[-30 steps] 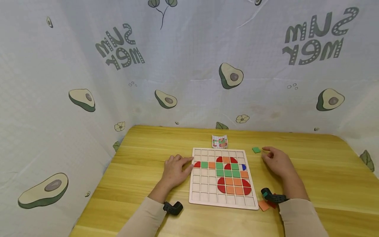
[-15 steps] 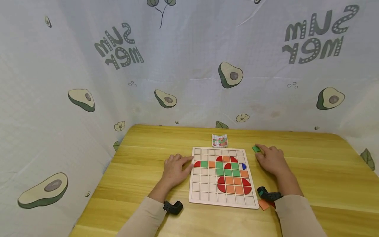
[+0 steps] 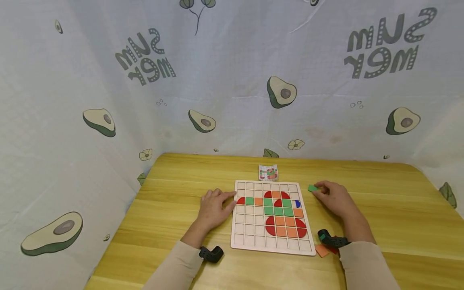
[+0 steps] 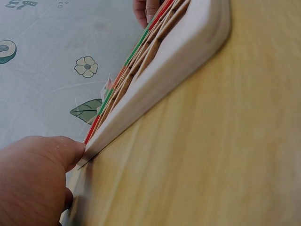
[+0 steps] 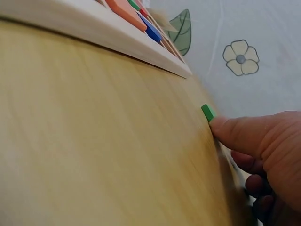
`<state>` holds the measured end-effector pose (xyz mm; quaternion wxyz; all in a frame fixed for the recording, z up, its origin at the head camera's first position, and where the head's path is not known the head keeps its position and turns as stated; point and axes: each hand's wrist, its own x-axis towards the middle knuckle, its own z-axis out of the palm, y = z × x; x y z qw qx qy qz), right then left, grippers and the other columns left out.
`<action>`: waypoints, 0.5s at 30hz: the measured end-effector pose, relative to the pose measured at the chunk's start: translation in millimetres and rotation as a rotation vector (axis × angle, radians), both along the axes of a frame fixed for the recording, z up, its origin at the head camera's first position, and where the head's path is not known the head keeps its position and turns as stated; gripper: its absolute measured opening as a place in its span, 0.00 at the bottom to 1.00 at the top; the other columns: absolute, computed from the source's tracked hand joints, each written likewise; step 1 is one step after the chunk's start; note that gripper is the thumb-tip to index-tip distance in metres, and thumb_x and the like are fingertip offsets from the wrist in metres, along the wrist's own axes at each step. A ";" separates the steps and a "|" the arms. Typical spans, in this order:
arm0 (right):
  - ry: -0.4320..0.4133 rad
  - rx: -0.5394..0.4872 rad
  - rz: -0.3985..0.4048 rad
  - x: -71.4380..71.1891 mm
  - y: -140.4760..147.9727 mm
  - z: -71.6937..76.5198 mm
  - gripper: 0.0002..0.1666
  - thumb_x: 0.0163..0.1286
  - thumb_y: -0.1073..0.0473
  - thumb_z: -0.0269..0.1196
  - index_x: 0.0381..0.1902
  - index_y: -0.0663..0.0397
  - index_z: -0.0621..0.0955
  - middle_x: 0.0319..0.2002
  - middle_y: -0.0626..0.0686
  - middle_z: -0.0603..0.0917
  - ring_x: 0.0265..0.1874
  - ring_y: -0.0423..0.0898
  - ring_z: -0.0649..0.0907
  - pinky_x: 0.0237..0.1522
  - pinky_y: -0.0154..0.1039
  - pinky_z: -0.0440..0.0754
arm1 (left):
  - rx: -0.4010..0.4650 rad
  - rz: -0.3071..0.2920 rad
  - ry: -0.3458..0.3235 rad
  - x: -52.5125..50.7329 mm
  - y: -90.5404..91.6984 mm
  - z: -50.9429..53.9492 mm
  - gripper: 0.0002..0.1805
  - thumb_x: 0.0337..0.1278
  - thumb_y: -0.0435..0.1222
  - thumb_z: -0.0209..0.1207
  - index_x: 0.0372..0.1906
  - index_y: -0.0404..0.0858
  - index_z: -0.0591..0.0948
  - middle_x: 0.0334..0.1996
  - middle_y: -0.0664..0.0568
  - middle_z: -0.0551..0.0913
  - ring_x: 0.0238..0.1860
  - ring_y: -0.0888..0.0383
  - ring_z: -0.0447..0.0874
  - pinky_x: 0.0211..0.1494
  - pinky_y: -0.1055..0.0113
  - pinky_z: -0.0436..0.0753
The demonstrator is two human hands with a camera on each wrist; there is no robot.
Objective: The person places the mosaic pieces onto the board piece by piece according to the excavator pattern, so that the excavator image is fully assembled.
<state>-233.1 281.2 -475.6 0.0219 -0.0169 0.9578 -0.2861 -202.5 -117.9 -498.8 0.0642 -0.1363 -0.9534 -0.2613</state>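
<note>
A pale wooden grid board (image 3: 250,241) lies on the table, holding green and orange square tiles, red quarter-round tiles and a blue half-round tile (image 3: 298,204). Index finger and thumb of my left hand (image 3: 213,210) rest against the board's left edge; the thumb touches the rim in the left wrist view. Right of the board's far corner, my right hand (image 3: 335,199) pinches a green square tile (image 3: 312,188) at its near side between thumb and index finger. The right wrist view shows the thumb on this green tile (image 5: 207,112), low at the table surface.
Behind the board lies a small printed pattern card (image 3: 268,172). Loose orange (image 3: 322,250) and red tiles lie by the board's near right corner, partly under the right wrist camera (image 3: 331,239). A printed curtain (image 3: 232,80) hangs behind the wooden table (image 3: 195,169).
My right hand has come in from the right, touched the green tile with the index finger, then taken it in a pinch and drawn it slightly nearer. My left hand has stayed put.
</note>
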 end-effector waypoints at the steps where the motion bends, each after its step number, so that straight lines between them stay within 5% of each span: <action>1: -0.005 -0.003 0.000 0.1 -0.1 0.3 0.23 0.76 0.53 0.61 0.59 0.67 0.78 0.40 0.62 0.82 0.37 0.54 0.77 0.40 0.45 0.76 | -0.002 -0.002 0.001 -0.1 0.0 0.0 0.20 0.69 0.52 0.59 0.62 0.56 0.84 0.36 0.56 0.79 0.36 0.59 0.64 0.42 0.63 0.59; 8: -0.055 -0.045 -0.023 1.2 -5.1 3.0 0.28 0.78 0.47 0.59 0.61 0.66 0.76 0.44 0.62 0.82 0.41 0.55 0.79 0.46 0.51 0.78 | -0.002 0.008 -0.004 -0.7 0.4 -0.9 0.20 0.68 0.53 0.59 0.61 0.56 0.84 0.36 0.56 0.79 0.36 0.59 0.65 0.42 0.64 0.59; 15: -0.047 -0.056 0.011 1.2 -17.6 7.8 0.26 0.76 0.47 0.62 0.59 0.62 0.78 0.40 0.57 0.82 0.38 0.50 0.77 0.40 0.41 0.75 | -0.008 0.018 0.006 -0.6 1.0 -0.5 0.19 0.68 0.53 0.60 0.60 0.58 0.85 0.32 0.59 0.75 0.34 0.60 0.62 0.41 0.64 0.58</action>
